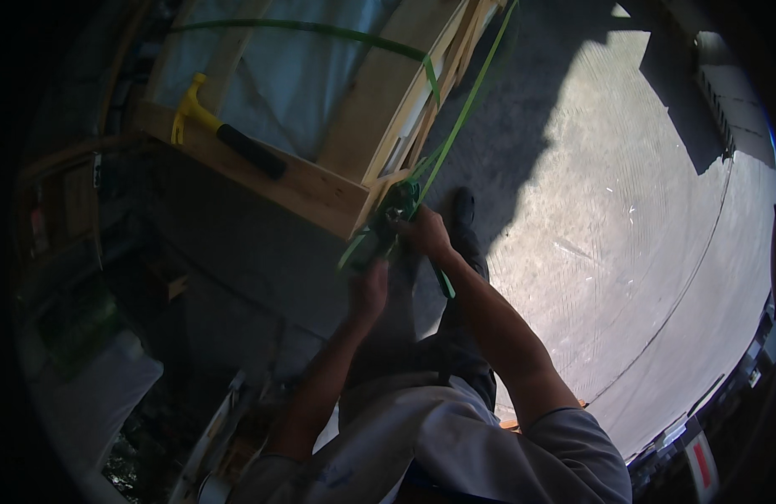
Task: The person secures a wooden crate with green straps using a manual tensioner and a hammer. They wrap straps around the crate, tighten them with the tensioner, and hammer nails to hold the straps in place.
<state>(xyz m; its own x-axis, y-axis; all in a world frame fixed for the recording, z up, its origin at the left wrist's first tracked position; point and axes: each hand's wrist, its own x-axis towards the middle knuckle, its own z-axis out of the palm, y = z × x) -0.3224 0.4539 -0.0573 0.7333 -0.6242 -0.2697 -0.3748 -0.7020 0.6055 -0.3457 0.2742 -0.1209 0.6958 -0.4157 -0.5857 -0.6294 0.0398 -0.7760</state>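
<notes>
A dark green strapping tool [399, 202] is at the near corner of a wooden crate [320, 195]. My right hand [425, 232] is closed around the tool's side. My left hand [369, 288] is closed at its lower end, its fingers dim and partly hidden. A green strap [470, 105] runs taut from the tool up along the crate's right side. Another stretch of green strap [320, 30] crosses the crate's top. One loose strap end hangs below my right hand. On the crate's near edge lies a yellow hammer [192, 110] with a black handle.
Bluish plastic sheeting [274, 92] shows between the crate's boards. Sunlit concrete floor [610, 227] stretches to the right, with a dark shadow beside the crate. A pale covered object [123, 391] and dark wooden items stand at the left. My shoe [463, 208] is near the crate corner.
</notes>
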